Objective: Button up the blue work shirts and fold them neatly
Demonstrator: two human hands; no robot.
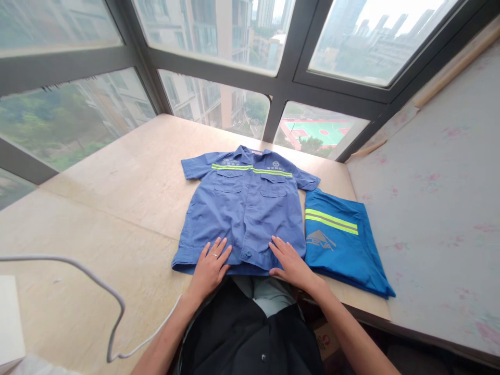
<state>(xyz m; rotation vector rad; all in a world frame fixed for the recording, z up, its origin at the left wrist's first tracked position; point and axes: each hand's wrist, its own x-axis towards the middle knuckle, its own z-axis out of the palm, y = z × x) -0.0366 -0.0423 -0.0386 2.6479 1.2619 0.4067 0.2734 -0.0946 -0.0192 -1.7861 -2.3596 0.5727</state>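
A blue short-sleeved shirt (250, 211) lies spread on the worktop (128, 182), its collar towards the far edge by the windows (219, 99) and its hem along the near edge. The person's left hand (211, 264) and right hand (291, 263) rest palm down on either side of the lower front, fingers spread flat and clasping nothing. A folded brighter blue garment (346, 258) lies beside it, towards the worktop's right edge.
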